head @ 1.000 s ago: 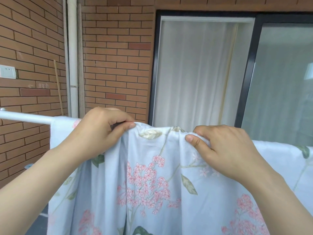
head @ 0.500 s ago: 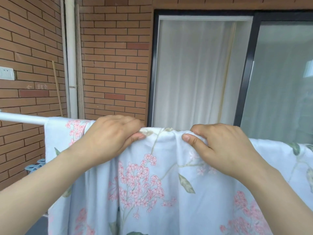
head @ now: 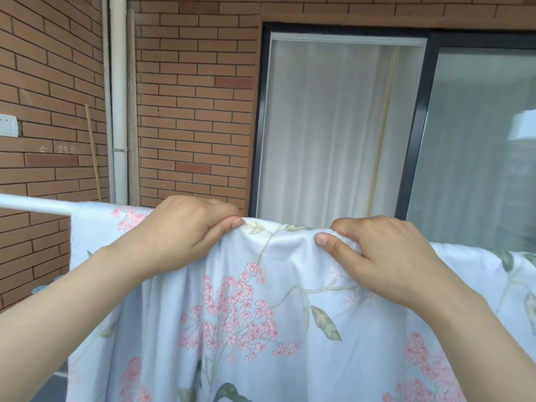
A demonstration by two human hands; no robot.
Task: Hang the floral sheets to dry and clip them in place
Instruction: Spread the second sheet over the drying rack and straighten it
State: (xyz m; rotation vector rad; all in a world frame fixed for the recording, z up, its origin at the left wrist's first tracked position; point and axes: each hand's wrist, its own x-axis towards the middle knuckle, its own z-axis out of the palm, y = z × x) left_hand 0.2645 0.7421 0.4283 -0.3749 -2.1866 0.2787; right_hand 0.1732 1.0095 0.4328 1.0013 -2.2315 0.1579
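Note:
A pale blue floral sheet [head: 261,309] with pink blossoms and green leaves hangs over a white drying rail [head: 34,205] that runs from the left edge across the view. My left hand [head: 179,233] pinches the sheet's top fold on the rail, thumb in front and fingers behind. My right hand [head: 385,256] grips a bunched bit of the fold a short way to the right. The rail is hidden under the cloth from my left hand onward. No clips are visible.
A brick wall [head: 188,111] with a white drainpipe [head: 119,111] stands behind the rail. A dark-framed sliding glass door [head: 417,126] with white curtains is behind it on the right. A thin stick [head: 92,152] leans in the corner. A white switch plate [head: 8,125] is on the left wall.
The sheet has slid left along the rail and now covers more of it. Both hands keep their grip on the top fold, and the bunching between them has smoothed.

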